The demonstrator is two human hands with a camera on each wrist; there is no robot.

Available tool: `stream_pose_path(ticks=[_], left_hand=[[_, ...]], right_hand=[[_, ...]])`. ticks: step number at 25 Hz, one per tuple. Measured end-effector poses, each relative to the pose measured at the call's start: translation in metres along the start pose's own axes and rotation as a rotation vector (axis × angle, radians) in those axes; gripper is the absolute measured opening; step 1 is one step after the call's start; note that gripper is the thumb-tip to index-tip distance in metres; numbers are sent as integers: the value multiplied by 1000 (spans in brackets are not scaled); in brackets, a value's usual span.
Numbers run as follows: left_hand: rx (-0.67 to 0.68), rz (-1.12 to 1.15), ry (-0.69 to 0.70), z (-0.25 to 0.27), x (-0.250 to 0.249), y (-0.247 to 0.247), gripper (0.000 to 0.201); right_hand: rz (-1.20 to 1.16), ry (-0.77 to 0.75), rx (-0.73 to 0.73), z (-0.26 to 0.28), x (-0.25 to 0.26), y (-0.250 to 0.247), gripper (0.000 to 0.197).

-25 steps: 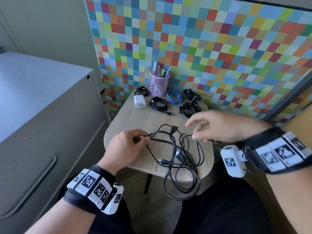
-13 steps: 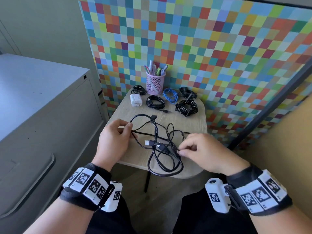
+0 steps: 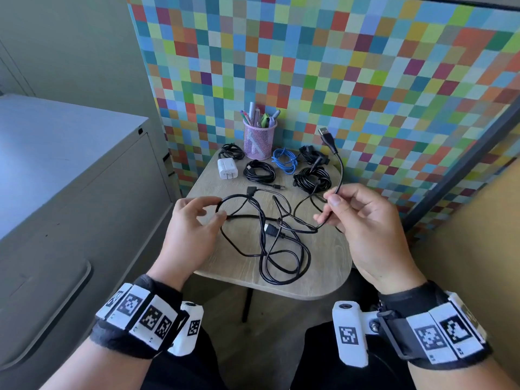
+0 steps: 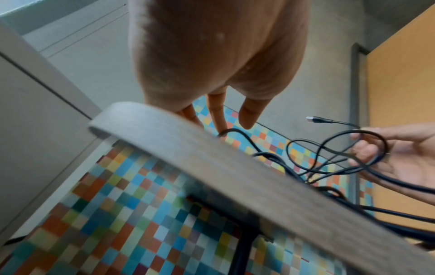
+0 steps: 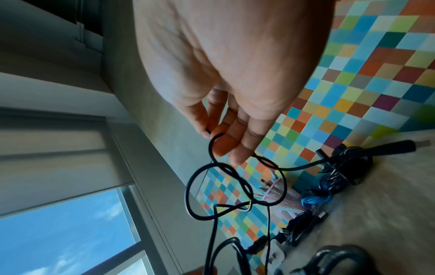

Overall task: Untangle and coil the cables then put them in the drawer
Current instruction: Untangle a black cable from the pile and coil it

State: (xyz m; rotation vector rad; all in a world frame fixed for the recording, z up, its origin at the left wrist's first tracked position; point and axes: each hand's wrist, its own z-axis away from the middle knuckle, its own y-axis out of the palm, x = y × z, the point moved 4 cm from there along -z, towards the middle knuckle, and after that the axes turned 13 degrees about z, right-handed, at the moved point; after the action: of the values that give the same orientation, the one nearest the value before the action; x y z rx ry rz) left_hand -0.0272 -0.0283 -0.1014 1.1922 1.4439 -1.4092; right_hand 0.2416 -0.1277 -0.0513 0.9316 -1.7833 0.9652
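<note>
Black cable (image 3: 270, 243) lies tangled at the bench's (image 3: 323, 277) near edge, a loop just overhanging it. The left hand (image 3: 191, 232) pinches a loop by the left edge. The right hand (image 3: 365, 226), low in the tangle half a second ago, now pinches one strand raised, its USB plug (image 3: 325, 135) standing free: one end found, so untangling can proceed. Coiled cables (image 3: 259, 171) wait along the far edge. The right wrist view shows an overhand-like crossing (image 5: 226, 169) below that grip, unclear from the head.
</note>
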Motion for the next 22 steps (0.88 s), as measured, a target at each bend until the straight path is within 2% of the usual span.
stream_pose_path(ticks=[3, 5, 6, 8, 10, 12, 14, 17, 22], left_hand=[[7, -5, 219, 15, -32, 6, 23], [70, 5, 314, 25, -55, 13, 27], [144, 40, 295, 28, -62, 19, 35], [305, 128, 147, 29, -68, 33, 61], [366, 108, 68, 27, -66, 43, 64], [313, 122, 76, 24, -66, 44, 53], [203, 214, 94, 20, -66, 36, 42], [61, 348, 84, 11, -63, 17, 33], [-73, 327, 89, 0, -55, -7, 31]], right_hand=[[-99, -30, 29, 1, 10, 3, 8], [-155, -44, 79, 2, 17, 9, 3], [-191, -44, 103, 2, 19, 12, 5], [-289, -27, 157, 4, 21, 18, 10], [-368, -3, 195, 7, 21, 22, 12], [-375, 21, 181, 9, 17, 21, 10], [-382, 83, 128, 10, 11, 15, 8], [-399, 181, 34, 9, 3, 3, 19], [-267, 129, -110, 1, -3, -18, 21]])
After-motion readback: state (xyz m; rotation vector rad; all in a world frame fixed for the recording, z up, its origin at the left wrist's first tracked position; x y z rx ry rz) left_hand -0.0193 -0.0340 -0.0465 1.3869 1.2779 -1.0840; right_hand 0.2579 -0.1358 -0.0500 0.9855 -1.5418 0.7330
